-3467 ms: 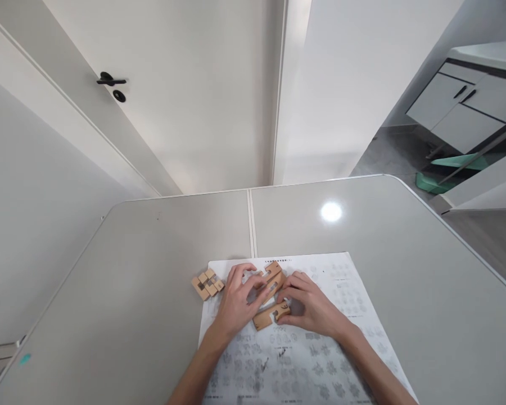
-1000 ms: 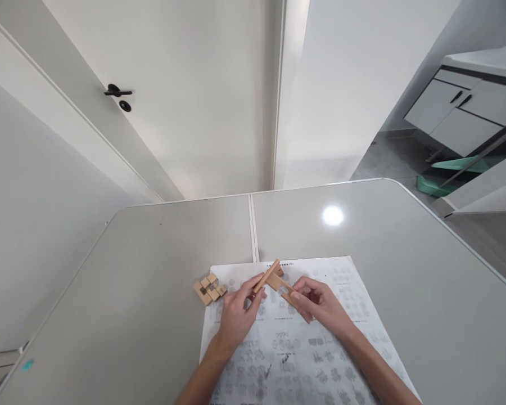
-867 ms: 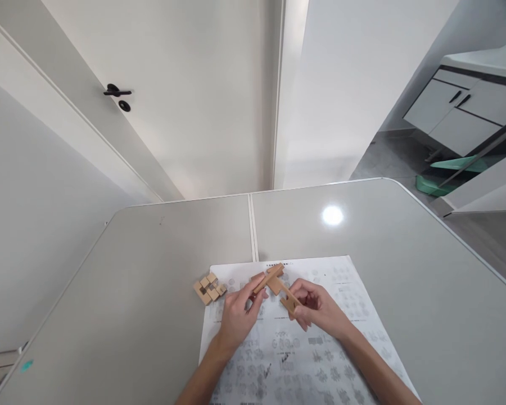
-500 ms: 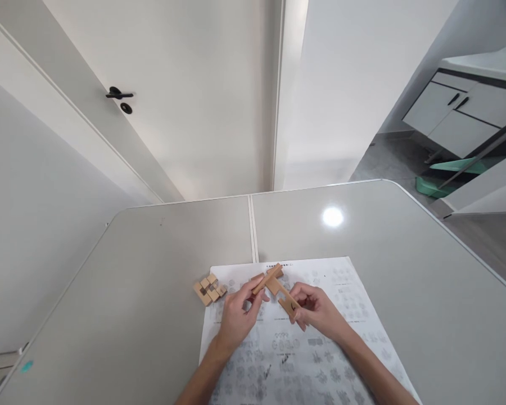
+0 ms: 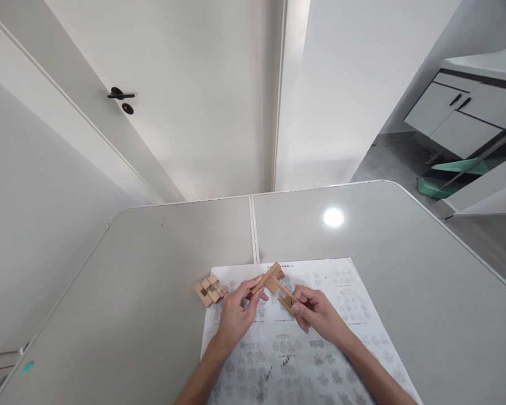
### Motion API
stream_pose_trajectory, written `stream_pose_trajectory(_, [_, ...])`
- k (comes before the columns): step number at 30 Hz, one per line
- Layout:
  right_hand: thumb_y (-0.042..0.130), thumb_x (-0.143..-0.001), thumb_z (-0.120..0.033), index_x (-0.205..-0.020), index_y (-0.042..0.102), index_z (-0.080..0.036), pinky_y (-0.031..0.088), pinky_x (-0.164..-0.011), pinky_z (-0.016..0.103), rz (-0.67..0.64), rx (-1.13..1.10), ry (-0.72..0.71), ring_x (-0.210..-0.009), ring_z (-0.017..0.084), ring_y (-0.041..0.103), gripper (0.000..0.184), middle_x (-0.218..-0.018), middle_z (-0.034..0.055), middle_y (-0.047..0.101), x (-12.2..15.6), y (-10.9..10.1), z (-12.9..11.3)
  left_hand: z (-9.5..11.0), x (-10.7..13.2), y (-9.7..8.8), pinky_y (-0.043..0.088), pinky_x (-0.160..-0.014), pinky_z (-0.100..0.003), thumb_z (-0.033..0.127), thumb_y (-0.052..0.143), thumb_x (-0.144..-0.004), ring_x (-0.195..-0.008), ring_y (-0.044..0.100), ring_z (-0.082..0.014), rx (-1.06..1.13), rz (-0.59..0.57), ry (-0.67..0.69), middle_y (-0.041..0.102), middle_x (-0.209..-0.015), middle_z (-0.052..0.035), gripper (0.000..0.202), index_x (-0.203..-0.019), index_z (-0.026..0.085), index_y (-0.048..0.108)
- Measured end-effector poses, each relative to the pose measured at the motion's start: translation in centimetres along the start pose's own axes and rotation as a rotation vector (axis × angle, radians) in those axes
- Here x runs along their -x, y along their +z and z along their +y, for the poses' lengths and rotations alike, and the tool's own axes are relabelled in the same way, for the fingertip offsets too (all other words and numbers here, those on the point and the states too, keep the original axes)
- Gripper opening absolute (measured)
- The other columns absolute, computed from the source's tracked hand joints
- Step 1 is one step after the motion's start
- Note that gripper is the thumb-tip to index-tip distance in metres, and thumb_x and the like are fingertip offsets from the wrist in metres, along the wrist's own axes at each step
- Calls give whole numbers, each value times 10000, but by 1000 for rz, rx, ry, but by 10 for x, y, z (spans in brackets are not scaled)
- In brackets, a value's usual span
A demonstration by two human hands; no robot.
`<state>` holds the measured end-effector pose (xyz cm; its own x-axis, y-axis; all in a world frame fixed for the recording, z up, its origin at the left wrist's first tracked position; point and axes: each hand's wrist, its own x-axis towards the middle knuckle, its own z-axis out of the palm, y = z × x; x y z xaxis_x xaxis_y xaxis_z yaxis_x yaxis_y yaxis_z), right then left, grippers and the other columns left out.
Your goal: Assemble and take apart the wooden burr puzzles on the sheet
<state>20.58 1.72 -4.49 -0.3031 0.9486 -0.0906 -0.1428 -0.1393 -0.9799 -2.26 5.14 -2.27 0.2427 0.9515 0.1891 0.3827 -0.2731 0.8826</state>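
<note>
My left hand (image 5: 239, 315) pinches a narrow wooden puzzle piece (image 5: 266, 278) that slants up to the right. In my right hand (image 5: 316, 312), between thumb and fingers, is a notched wooden puzzle piece (image 5: 285, 302) with a dark mark on it. The two pieces meet in a rough T above the printed sheet (image 5: 278, 360); whether they interlock I cannot tell. Part of another wooden piece (image 5: 281, 273) shows just behind them. Left of my left hand, a cluster of small wooden blocks (image 5: 209, 290) lies at the sheet's left edge.
The grey table (image 5: 130, 315) has a pale seam (image 5: 253, 230) running away from me and a bright light reflection at the right. Beyond its far edge stands a white door (image 5: 202, 101) with a black handle (image 5: 120, 94). White cabinets (image 5: 455, 112) are at the far right.
My right hand's fingers have shifted slightly along the notched piece, covering more of its dark mark. The left hand's piece has tilted a little. The block cluster lies as before.
</note>
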Motion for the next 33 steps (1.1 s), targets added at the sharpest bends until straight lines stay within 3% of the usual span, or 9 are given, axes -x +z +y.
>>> stream_pose_trajectory(3, [661,-993,-555,-754,487,-246,321,-495,263,8,9,5,-408,113,398,427,-465,-68,550,0,0,0,2,0,-1,544,-651,-220,296,606,-1022,-683,737,-137,1,-8,-6,826,-833,-32,277,-1254,177,700])
stream_pose_trajectory(10, [638,-996,-541,-736,507,-246,344,-521,274,114,25,5,-449,129,405,413,-477,-61,551,-3,2,-3,-3,3,3,509,-566,-202,345,614,-1031,-670,751,-140,-24,-3,-32,828,-819,-28,298,-1273,185,684])
stream_pose_trajectory(19, [640,-985,-536,-712,492,-249,339,-532,279,106,58,9,-465,138,436,423,-485,-46,591,-3,2,-3,-7,4,4,572,-702,-237,365,598,-1038,-715,761,-150,-25,-24,-40,830,-844,-31,319,-1296,191,667])
stream_pose_trajectory(25, [597,-1007,-581,-716,485,-249,361,-552,285,90,100,15,-484,147,453,455,-495,-40,589,-1,3,-7,-4,2,1,468,-556,-206,381,573,-1046,-614,678,-127,-70,-56,-50,814,-818,-35,332,-1291,179,672])
stream_pose_trajectory(33, [537,-1033,-625,-728,472,-253,338,-575,297,98,172,15,-506,157,411,485,-478,-47,541,0,3,-7,-4,1,-2,464,-566,-201,333,565,-1050,-605,667,-119,-70,-79,-39,804,-796,-17,315,-1311,188,664])
